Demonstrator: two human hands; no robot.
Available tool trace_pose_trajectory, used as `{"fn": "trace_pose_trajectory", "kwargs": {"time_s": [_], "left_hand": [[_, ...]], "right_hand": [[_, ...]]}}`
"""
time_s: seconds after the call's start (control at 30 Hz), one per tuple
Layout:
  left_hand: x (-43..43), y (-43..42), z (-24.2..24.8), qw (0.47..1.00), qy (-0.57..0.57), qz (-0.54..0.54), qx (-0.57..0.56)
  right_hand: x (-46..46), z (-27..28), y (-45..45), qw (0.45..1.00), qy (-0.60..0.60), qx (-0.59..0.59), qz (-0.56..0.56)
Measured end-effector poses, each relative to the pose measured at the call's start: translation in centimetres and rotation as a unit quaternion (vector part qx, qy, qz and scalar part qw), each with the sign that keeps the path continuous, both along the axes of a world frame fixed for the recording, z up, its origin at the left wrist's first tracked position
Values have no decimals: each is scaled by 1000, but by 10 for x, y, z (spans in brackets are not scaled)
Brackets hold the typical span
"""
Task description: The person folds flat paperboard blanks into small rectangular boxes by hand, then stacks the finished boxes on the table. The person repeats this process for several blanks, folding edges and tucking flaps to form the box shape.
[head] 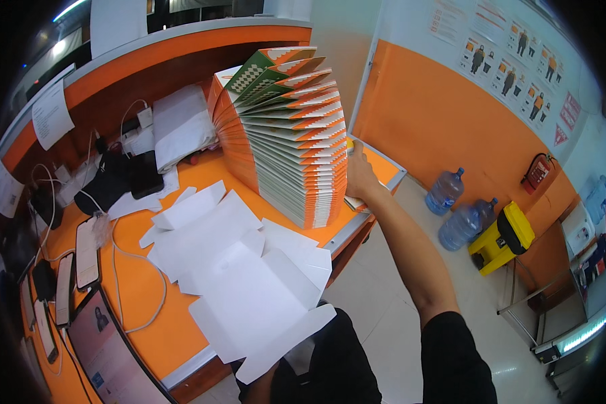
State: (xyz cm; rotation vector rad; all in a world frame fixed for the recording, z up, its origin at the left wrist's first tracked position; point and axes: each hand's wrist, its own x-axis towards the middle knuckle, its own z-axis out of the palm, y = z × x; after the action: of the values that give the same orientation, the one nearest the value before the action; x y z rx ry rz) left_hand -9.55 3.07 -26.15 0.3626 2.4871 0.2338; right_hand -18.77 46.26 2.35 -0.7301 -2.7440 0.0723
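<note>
A tall stack of folded cardboard cartons [283, 136], orange, green and white, stands fanned out on the orange desk [182, 328]. My right hand [361, 171] is at the stack's far right side, its fingers partly hidden; a bit of something yellow shows by them, and whether they grip anything is unclear. Unfolded white cardboard box blanks [252, 298] lie overlapping at the desk's front edge and reach out over my lap. My left hand is hidden beneath the lowest blank; only part of the forearm shows at the bottom.
Several phones [87, 252] with white cables lie at the left, beside a laptop screen [116, 348]. A plastic-wrapped bundle [182, 123] and a black phone [145, 174] are behind the blanks. On the floor at right stand water bottles [444, 192] and a yellow pedal bin [502, 237].
</note>
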Motion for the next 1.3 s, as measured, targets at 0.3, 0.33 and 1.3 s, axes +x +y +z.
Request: {"fn": "trace_pose_trajectory", "kwargs": {"time_s": [0.3,0.33,1.3], "left_hand": [[-2,-7,-12,945,299,-111,70],[-1,-6,-10,993,105,-50,7],[7,-15,14,999,51,-12,-16]], "right_hand": [[63,50,-42,995,89,32,-13],[73,59,-51,989,147,21,18],[276,103,-288,452,294,-436,721]]}}
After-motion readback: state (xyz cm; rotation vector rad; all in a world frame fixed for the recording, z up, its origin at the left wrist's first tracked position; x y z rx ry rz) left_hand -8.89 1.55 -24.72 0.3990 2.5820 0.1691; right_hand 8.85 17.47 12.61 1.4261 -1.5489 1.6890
